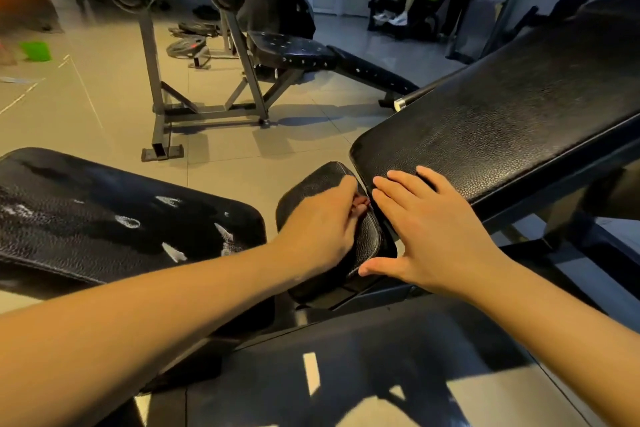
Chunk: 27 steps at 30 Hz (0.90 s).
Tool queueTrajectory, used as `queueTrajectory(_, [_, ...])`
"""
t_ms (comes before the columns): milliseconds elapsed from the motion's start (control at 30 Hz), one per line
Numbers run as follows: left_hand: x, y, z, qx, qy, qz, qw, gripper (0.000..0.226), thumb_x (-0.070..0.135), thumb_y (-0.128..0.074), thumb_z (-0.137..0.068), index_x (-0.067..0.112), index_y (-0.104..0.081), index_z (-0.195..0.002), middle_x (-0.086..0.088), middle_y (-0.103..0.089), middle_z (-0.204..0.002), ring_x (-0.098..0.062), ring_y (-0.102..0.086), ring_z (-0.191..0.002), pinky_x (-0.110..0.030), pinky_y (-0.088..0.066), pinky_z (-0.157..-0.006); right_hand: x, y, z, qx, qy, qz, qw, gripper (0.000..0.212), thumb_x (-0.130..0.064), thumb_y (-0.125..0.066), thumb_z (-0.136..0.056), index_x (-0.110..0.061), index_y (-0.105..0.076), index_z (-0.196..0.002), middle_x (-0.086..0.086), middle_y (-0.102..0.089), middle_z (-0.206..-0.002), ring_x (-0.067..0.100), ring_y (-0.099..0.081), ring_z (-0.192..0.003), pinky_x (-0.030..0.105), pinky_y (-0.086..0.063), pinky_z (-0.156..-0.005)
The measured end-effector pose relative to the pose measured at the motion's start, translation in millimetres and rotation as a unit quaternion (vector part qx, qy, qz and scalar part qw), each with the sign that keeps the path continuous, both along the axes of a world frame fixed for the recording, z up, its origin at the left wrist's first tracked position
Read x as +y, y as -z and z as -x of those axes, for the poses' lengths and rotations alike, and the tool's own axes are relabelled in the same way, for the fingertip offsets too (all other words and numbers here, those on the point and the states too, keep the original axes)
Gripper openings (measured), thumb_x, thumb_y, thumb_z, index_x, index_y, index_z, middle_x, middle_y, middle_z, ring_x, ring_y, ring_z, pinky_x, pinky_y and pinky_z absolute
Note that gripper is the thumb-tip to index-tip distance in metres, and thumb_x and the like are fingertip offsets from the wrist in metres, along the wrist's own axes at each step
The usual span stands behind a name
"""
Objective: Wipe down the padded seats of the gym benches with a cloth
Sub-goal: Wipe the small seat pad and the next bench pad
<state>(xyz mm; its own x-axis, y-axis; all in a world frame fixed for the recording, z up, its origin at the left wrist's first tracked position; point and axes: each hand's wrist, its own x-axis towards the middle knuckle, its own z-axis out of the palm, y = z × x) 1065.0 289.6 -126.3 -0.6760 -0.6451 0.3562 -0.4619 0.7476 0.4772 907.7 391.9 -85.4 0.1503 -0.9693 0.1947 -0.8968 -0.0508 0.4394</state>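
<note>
The left hand [322, 220] lies on the small black seat pad [311, 189] at picture centre, fingers curled; whether they clamp a cloth I cannot tell. At its 2 o'clock the right hand [433, 236] rests flat, fingers straight and spread, on the lower edge of the tilted backrest pad [502, 121]. A scuffed bench pad [104, 218] lies at 9 o'clock.
</note>
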Motion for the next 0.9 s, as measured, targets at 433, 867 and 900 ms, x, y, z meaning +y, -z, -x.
queueTrajectory(433, [-25, 2, 4, -0.003, -0.007, 0.014, 1.0, 0.015, 0.032, -0.047, -0.105, 0.018, -0.042, -0.105, -0.003, -0.065, -0.092, -0.026, -0.059, -0.08, -0.037, -0.042, -0.067, 0, 2, 2, 0.005, -0.003, 0.0, 1.0, 0.11, -0.093, -0.036, -0.077, -0.005, -0.057, -0.14, 0.012, -0.054, -0.148, 0.03, -0.046, -0.141, 0.052, -0.032, -0.119])
queueTrajectory(867, [-54, 8, 9, -0.003, -0.081, -0.011, 0.997, 0.019, 0.034, -0.044, -0.106, 0.015, -0.046, -0.107, -0.008, -0.065, -0.097, -0.031, -0.059, -0.085, -0.04, -0.044, -0.07, 0, 2, 2, 0.009, -0.007, 0.002, 1.0, 0.109, -0.092, -0.036, -0.078, -0.005, -0.058, -0.14, 0.012, -0.054, -0.148, 0.03, -0.045, -0.141, 0.053, -0.031, -0.12])
queueTrajectory(900, [-69, 10, 7, -0.014, -0.12, -0.033, 0.992, 0.018, 0.033, -0.042, -0.107, 0.016, -0.043, -0.104, -0.009, -0.062, -0.095, -0.031, -0.056, -0.083, -0.038, -0.04, -0.068, 0, 1, 1, 0.009, -0.008, 0.003, 1.0, 0.109, -0.092, -0.035, -0.078, -0.005, -0.058, -0.139, 0.012, -0.055, -0.148, 0.03, -0.046, -0.141, 0.053, -0.031, -0.12])
